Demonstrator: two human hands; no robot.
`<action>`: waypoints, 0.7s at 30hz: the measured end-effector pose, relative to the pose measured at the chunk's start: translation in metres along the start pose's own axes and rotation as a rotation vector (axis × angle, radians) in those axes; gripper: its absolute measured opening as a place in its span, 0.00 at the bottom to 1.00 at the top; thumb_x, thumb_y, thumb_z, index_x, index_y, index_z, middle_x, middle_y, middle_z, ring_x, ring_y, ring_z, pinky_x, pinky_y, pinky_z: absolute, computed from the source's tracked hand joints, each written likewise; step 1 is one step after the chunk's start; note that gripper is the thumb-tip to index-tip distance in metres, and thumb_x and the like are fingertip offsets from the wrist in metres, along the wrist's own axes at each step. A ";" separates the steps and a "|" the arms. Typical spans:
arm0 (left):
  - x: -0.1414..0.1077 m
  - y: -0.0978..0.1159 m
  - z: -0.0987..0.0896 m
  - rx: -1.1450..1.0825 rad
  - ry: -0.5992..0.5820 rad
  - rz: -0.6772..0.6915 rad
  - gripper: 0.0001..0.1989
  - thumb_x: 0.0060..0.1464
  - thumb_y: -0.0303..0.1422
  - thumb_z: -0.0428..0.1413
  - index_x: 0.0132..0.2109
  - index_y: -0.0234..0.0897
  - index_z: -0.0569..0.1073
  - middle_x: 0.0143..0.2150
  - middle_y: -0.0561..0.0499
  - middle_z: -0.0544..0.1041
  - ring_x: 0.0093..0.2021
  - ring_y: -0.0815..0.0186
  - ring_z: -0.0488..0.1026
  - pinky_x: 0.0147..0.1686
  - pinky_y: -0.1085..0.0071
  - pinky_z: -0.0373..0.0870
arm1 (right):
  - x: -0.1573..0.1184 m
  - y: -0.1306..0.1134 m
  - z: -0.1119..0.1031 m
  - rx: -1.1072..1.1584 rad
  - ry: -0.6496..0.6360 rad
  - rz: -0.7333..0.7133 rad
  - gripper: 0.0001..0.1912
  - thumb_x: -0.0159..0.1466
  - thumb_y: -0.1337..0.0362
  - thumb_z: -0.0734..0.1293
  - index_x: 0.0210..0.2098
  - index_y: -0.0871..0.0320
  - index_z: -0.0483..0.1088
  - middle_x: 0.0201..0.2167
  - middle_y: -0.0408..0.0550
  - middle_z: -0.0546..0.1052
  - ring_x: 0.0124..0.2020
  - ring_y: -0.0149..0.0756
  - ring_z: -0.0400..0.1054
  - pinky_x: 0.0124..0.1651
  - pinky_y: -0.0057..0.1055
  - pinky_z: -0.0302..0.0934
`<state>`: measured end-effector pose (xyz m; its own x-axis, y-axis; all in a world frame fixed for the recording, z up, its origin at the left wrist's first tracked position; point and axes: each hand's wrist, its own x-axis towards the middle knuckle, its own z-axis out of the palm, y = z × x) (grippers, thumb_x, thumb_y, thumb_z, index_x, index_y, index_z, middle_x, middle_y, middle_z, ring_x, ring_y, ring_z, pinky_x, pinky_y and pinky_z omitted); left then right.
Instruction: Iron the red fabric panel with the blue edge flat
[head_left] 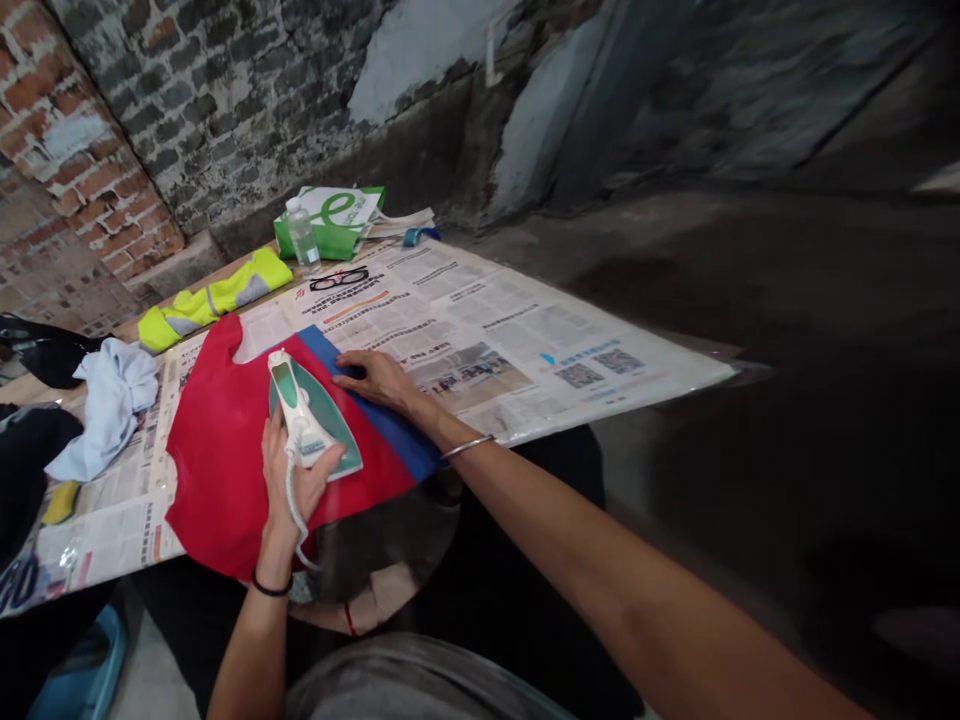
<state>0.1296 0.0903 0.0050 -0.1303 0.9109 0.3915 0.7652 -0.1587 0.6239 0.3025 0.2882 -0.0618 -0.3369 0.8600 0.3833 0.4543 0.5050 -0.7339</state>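
Ironing red cloth (217,480), left grip (289,480) closed on half-hidden iron (311,415), right grip (375,382) spread flat

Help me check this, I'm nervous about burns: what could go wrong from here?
If the iron is hot, the right hand, flat on the blue strip close to it, could get burned. The red fabric might scorch if the iron lingers. The white cord hanging beside the left hand could snag.

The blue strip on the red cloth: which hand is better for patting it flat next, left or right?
Probably the right. The right hand already lies flat on the blue strip, while the left hand is busy holding the clothes iron.
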 end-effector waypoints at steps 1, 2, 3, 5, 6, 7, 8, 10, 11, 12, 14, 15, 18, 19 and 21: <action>-0.011 0.000 -0.004 0.010 -0.002 -0.003 0.37 0.56 0.44 0.69 0.70 0.44 0.71 0.74 0.41 0.70 0.73 0.45 0.69 0.73 0.46 0.66 | 0.000 0.001 0.000 0.005 0.002 -0.005 0.16 0.65 0.57 0.75 0.50 0.52 0.84 0.56 0.49 0.85 0.60 0.50 0.78 0.66 0.45 0.70; -0.022 -0.001 -0.007 0.020 0.000 -0.002 0.38 0.55 0.44 0.69 0.70 0.44 0.71 0.75 0.41 0.69 0.73 0.45 0.69 0.72 0.46 0.67 | 0.001 0.002 0.001 0.009 0.003 -0.011 0.15 0.65 0.56 0.75 0.50 0.52 0.84 0.56 0.49 0.85 0.60 0.50 0.78 0.67 0.45 0.70; -0.033 -0.002 -0.011 0.029 0.005 0.002 0.38 0.55 0.45 0.70 0.70 0.44 0.71 0.75 0.42 0.69 0.73 0.44 0.68 0.72 0.46 0.67 | 0.001 0.003 0.001 0.012 0.005 -0.017 0.15 0.65 0.56 0.75 0.50 0.53 0.84 0.56 0.49 0.85 0.60 0.50 0.78 0.67 0.45 0.69; -0.054 -0.004 -0.017 0.027 0.014 0.023 0.40 0.53 0.46 0.70 0.71 0.45 0.71 0.75 0.42 0.69 0.73 0.44 0.69 0.71 0.46 0.69 | 0.002 0.004 0.003 0.015 0.011 -0.024 0.15 0.65 0.56 0.75 0.49 0.53 0.84 0.56 0.50 0.85 0.59 0.50 0.79 0.67 0.45 0.69; -0.063 -0.006 -0.020 0.014 0.016 0.038 0.42 0.53 0.46 0.70 0.72 0.45 0.70 0.75 0.42 0.69 0.73 0.43 0.69 0.70 0.45 0.70 | 0.002 0.005 0.003 0.015 0.015 -0.025 0.15 0.65 0.57 0.75 0.49 0.54 0.84 0.55 0.50 0.85 0.59 0.50 0.79 0.67 0.45 0.69; -0.071 -0.008 -0.022 0.001 0.018 0.052 0.43 0.52 0.47 0.70 0.73 0.45 0.68 0.75 0.42 0.69 0.73 0.43 0.69 0.70 0.45 0.71 | 0.002 0.006 0.004 0.016 0.019 -0.025 0.15 0.65 0.57 0.75 0.49 0.53 0.84 0.55 0.50 0.85 0.59 0.50 0.79 0.67 0.46 0.69; -0.078 -0.009 -0.023 -0.008 0.023 0.061 0.45 0.52 0.48 0.70 0.73 0.45 0.68 0.75 0.41 0.69 0.73 0.43 0.68 0.70 0.45 0.71 | 0.002 0.006 0.004 0.017 0.023 -0.025 0.15 0.65 0.57 0.75 0.49 0.53 0.84 0.55 0.50 0.85 0.59 0.50 0.79 0.67 0.46 0.70; -0.087 -0.013 -0.024 -0.011 0.034 0.066 0.45 0.51 0.49 0.70 0.73 0.45 0.68 0.76 0.41 0.68 0.74 0.42 0.67 0.71 0.44 0.69 | 0.001 0.007 0.005 0.021 0.029 -0.025 0.15 0.65 0.57 0.75 0.49 0.52 0.84 0.55 0.50 0.85 0.59 0.50 0.79 0.67 0.46 0.70; -0.088 -0.015 -0.024 -0.006 0.038 0.064 0.45 0.51 0.50 0.71 0.72 0.44 0.69 0.76 0.40 0.68 0.74 0.41 0.66 0.72 0.44 0.68 | 0.001 0.008 0.005 0.023 0.029 -0.026 0.15 0.65 0.57 0.75 0.49 0.53 0.84 0.55 0.50 0.85 0.59 0.50 0.79 0.67 0.46 0.70; -0.088 -0.016 -0.024 0.001 0.041 0.060 0.45 0.51 0.50 0.71 0.72 0.43 0.70 0.76 0.40 0.68 0.75 0.41 0.65 0.72 0.43 0.67 | 0.001 0.009 0.006 0.025 0.029 -0.027 0.15 0.65 0.57 0.75 0.49 0.53 0.84 0.56 0.51 0.85 0.59 0.51 0.79 0.67 0.47 0.70; -0.083 -0.019 -0.023 0.011 0.043 0.049 0.44 0.50 0.51 0.71 0.70 0.41 0.72 0.75 0.39 0.68 0.75 0.41 0.65 0.73 0.43 0.65 | 0.000 0.010 0.006 0.026 0.027 -0.029 0.16 0.65 0.56 0.75 0.50 0.54 0.84 0.56 0.52 0.84 0.59 0.51 0.79 0.67 0.48 0.69; -0.078 -0.020 -0.022 0.020 0.038 0.039 0.43 0.50 0.51 0.72 0.69 0.41 0.73 0.75 0.39 0.69 0.75 0.41 0.64 0.73 0.43 0.65 | 0.000 0.011 0.007 0.026 0.026 -0.030 0.16 0.65 0.56 0.75 0.50 0.54 0.84 0.56 0.52 0.84 0.59 0.52 0.78 0.68 0.48 0.69; -0.053 -0.020 -0.020 0.045 -0.015 0.000 0.38 0.51 0.48 0.71 0.66 0.43 0.75 0.74 0.41 0.71 0.76 0.42 0.63 0.74 0.42 0.63 | 0.000 0.013 0.008 0.027 0.023 -0.022 0.16 0.65 0.55 0.75 0.50 0.54 0.84 0.56 0.52 0.84 0.60 0.51 0.78 0.68 0.48 0.69; -0.043 -0.020 -0.019 0.048 -0.034 -0.013 0.35 0.52 0.47 0.71 0.65 0.44 0.76 0.74 0.41 0.71 0.76 0.42 0.63 0.75 0.42 0.62 | 0.000 0.013 0.008 0.027 0.021 -0.016 0.17 0.65 0.55 0.75 0.50 0.54 0.84 0.56 0.52 0.84 0.60 0.51 0.78 0.68 0.48 0.69; -0.021 -0.020 -0.015 0.042 -0.046 -0.027 0.33 0.53 0.44 0.70 0.64 0.43 0.77 0.73 0.41 0.71 0.76 0.43 0.63 0.75 0.42 0.62 | 0.000 0.013 0.008 0.025 0.019 -0.006 0.17 0.65 0.55 0.75 0.50 0.54 0.84 0.56 0.52 0.84 0.60 0.51 0.78 0.67 0.48 0.69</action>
<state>0.1073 0.0683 -0.0053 -0.1229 0.9312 0.3432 0.7875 -0.1189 0.6047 0.3019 0.2942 -0.0756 -0.3235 0.8585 0.3980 0.4311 0.5081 -0.7456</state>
